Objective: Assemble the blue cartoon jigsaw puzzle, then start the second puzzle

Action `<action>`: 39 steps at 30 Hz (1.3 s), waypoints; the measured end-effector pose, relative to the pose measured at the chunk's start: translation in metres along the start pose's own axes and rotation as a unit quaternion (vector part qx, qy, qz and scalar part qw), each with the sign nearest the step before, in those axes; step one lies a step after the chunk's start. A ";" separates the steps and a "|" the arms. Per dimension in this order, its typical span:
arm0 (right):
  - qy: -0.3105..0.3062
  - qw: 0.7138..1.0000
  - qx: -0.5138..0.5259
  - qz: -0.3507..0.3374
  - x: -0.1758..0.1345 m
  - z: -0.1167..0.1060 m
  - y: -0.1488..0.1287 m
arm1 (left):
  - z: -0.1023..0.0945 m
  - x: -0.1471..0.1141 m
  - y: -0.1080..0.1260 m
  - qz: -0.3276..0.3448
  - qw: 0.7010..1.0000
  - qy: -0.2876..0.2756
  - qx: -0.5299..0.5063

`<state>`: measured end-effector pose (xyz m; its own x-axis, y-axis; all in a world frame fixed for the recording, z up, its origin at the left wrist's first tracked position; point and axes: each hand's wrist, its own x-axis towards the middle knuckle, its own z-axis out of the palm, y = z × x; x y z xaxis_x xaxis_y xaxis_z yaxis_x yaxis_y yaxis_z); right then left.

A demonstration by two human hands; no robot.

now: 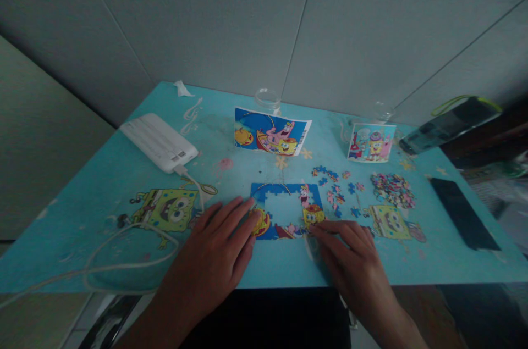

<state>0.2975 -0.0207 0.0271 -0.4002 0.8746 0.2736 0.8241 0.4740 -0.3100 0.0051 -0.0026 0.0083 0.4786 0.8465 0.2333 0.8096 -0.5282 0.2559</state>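
Observation:
A partly assembled jigsaw puzzle (284,188) lies flat on the table, its blue border joined around a bare middle. My left hand (220,244) rests beside its left edge, fingers stretched out and the fingertips touching the border. My right hand (346,244) is at the puzzle's lower right corner, thumb and fingers drawn together on the border there; whether a piece is between them is hidden. Loose puzzle pieces (336,195) are scattered just right of the puzzle. Behind it stands a picture card (268,133) showing a blue cartoon scene with a starfish and a yellow sponge.
A heap of small puzzle pieces (394,190) lies to the right, below a second picture card (372,143). A dark phone (464,214) and a bottle (451,123) are at the right. A white power bank (159,143) with a cable (132,267) occupies the left.

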 end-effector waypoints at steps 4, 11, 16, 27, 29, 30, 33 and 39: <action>0.045 0.997 -0.031 0.048 -0.009 -0.009 0.025 | 0.000 0.000 0.000 0.005 1.000 0.002 0.003; 0.020 0.999 -0.024 0.027 -0.011 -0.013 0.028 | 0.000 0.001 0.001 0.007 1.000 0.008 0.005; -0.018 0.999 -0.033 -0.022 0.003 -0.011 0.012 | 0.001 0.001 0.000 0.009 1.000 0.002 0.008; -0.023 0.996 -0.051 -0.077 0.011 -0.004 0.017 | 0.000 0.001 -0.001 0.010 1.000 -0.003 0.011; -0.024 0.994 -0.062 -0.085 0.008 -0.002 0.019 | 0.002 0.000 -0.002 0.010 1.000 -0.003 0.013; -0.026 0.994 -0.065 -0.087 0.007 -0.002 0.020 | 0.002 0.000 -0.002 0.010 1.000 -0.001 0.013; -0.031 0.994 -0.062 -0.088 0.005 -0.002 0.021 | 0.002 0.001 -0.002 0.010 1.000 0.001 0.010; -0.034 0.995 -0.052 -0.077 0.005 -0.001 0.020 | -0.001 0.002 0.001 0.006 1.000 0.000 0.004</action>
<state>0.3129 -0.0070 0.0229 -0.5489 0.7986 0.2467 0.7862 0.5935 -0.1720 0.0061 -0.0013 0.0103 0.4890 0.8395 0.2368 0.8064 -0.5386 0.2444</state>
